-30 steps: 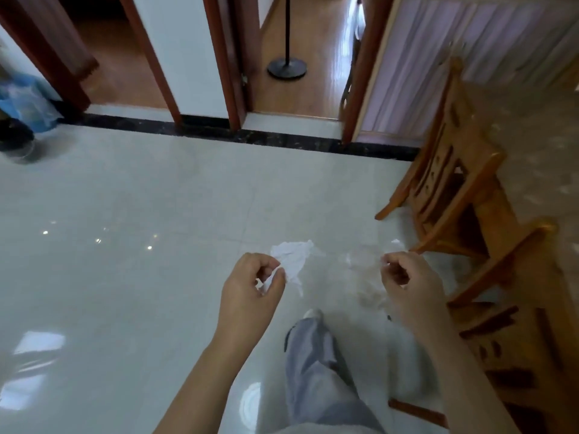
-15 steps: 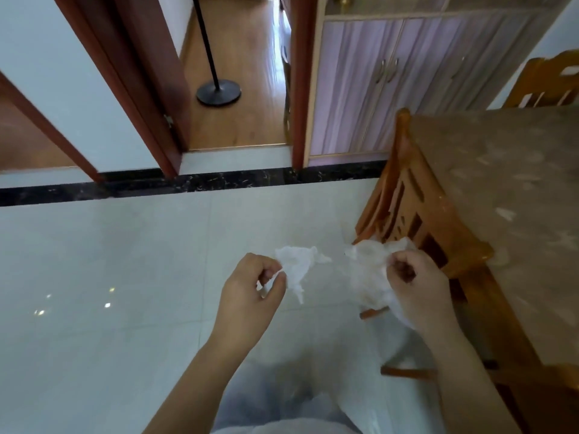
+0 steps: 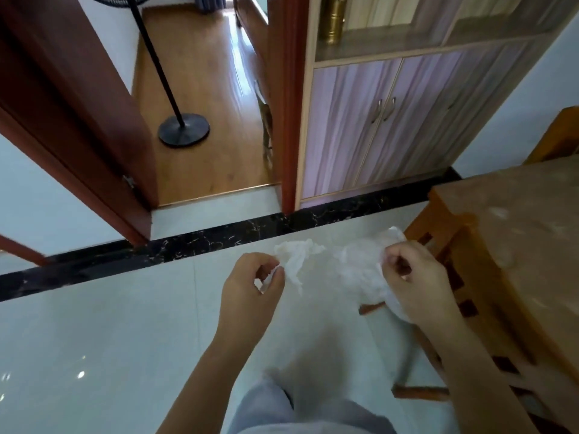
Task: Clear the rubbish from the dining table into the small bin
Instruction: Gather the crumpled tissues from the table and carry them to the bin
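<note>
Since half a second ago, both hands hold their pinch while the view swings right, bringing more of the doorway and cabinet in. Nearest, a grey trouser leg [image 3: 275, 405] steps over the pale tiled floor [image 3: 94, 333]. Left hand [image 3: 250, 286], forearm stretched forward, curls its fingers and thumb tight on a crumpled white tissue [image 3: 296, 255]. Right hand [image 3: 416, 277] is fisted around a thin clear plastic bag [image 3: 360, 270] just beside the wooden chair [image 3: 476, 296]. Dining table [image 3: 532, 220] lies right. Beyond stand the fan stand [image 3: 183, 130] and cabinet [image 3: 376, 126].
</note>
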The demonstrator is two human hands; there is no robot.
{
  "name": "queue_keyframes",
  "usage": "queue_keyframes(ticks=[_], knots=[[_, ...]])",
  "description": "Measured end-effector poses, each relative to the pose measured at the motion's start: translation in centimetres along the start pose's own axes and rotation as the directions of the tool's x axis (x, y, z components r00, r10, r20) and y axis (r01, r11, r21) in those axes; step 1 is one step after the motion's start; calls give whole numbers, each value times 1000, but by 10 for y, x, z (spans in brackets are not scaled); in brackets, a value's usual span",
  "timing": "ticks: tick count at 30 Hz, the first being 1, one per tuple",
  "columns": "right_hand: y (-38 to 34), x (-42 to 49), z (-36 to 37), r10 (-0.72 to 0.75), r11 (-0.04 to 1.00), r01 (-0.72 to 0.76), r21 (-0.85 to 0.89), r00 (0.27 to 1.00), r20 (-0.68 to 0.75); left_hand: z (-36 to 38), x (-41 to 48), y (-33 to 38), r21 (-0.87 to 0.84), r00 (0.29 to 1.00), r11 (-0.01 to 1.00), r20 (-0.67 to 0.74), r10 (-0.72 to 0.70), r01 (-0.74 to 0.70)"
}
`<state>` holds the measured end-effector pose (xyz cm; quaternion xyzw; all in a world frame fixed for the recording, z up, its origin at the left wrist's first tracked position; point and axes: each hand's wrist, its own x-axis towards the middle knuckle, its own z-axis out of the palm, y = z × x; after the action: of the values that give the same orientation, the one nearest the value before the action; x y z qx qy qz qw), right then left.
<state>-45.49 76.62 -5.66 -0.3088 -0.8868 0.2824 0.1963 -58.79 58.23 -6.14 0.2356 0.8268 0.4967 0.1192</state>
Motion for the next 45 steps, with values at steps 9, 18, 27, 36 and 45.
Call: queue_keyframes(ticks=[9,18,27,36,45], knots=[[49,152,9,114,992,-121,-39,984,-139,61,190,10,14,988,995,119,97,-99],[134,328,-30,193,981,-174,86,908,-372,171,377,83,8,921,949,245,305,-316],[204,426,-59,344,932,-356,67,810,-475,292,517,128,-84,756,850,419,504,-520],[260,529,-104,428,840,-541,24,636,-642,417,645,200,-315,567,788,560,604,-528],[341,552,-157,478,725,-686,65,432,-765,569,680,270,-429,349,717,662,663,-550]])
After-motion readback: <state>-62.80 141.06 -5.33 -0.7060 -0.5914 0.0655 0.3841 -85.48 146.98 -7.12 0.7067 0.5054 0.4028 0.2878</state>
